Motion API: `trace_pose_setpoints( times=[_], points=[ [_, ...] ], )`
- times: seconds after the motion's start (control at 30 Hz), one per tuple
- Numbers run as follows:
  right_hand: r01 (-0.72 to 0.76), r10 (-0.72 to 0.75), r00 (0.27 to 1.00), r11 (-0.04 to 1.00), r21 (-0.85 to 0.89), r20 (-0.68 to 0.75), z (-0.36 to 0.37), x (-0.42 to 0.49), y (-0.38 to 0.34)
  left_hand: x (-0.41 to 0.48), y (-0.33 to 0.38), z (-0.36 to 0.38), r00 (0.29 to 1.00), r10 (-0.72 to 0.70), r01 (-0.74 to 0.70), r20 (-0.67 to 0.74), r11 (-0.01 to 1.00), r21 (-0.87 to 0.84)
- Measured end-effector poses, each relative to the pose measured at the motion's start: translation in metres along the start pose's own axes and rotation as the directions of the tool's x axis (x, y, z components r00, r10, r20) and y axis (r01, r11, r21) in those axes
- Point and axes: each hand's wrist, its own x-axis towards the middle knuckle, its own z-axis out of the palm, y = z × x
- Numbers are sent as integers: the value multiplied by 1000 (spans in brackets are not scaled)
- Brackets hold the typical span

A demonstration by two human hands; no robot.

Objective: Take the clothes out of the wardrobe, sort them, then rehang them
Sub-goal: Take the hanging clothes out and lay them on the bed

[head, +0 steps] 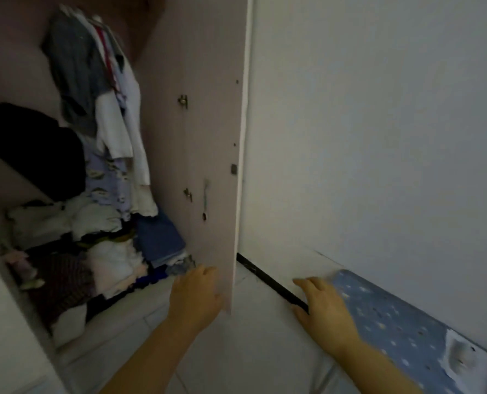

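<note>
Evidently to clear access, the left hand (196, 297) presses straight fingers against the wardrobe door (208, 137) at centre; the right hand (324, 311) hovers loose and empty; clothes (94, 109) hang upper left, still inside.

Both arms extended; left hand (195, 297) flat, right hand (322, 305) relaxed.

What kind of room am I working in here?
Most likely a bedroom at home. The open wardrobe door shows hanging clothes with a loose heap of clothes below them, and blue star-patterned bedding lies along the white wall.
</note>
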Motion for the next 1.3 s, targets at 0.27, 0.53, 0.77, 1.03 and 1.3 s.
trace_pose_setpoints(
  times=[0.27, 0.53, 0.77, 1.03, 1.3],
  points=[
    [283, -285, 958, 957, 61, 17, 12, 158, -45, 85, -61, -27, 966, -247, 255, -72, 956, 144],
    [497, -498, 867, 861, 103, -23, 31, 281, -112, 134, -126, -49, 900, -381, 402, -212, 914, 64],
    [594, -591, 804, 797, 112, -66, 61, 392, -197, 212, -214, -75, 869, -418, 458, -264, 882, 110],
    [657, -645, 754, 743, 130, -123, 64, 515, -294, 313, -312, -120, 847, -386, 447, -366, 889, 95],
    [790, -757, 587, 613, -2, -286, 57, 641, -389, 410, -388, -159, 809, -398, 477, -433, 874, 87]
  ],
)
